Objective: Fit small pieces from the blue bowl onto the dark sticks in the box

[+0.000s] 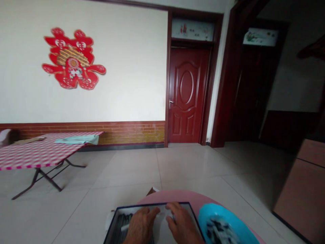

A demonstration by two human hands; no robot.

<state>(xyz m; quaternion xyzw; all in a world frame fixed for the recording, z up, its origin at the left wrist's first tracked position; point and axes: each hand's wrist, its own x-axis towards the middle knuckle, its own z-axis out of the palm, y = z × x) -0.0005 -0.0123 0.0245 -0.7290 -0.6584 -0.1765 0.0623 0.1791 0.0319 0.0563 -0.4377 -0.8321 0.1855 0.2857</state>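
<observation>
A shallow box (189, 211) with a dark rim and a white inside lies in front of me. Several dark, slender pen-like pieces (115, 230) fill its left side. Over the middle of the box is my left hand (142, 223), its fingers curled and thumb pointing right. A short white stick-like piece (125, 227) shows at its left edge; whether the hand grips it is hidden. My right hand (181, 222) is bent over the right part of the box, with a small greyish thing, too blurred to name, between thumb and fingers. The two hands are apart.
A blue bowl (210, 210) of small black and white parts stands right of the box on a pink round table (175, 195). At left is a folding table with a checked cloth (38, 152) and a pale green cloth (78, 139). A pinkish cabinet (302, 189) stands at right.
</observation>
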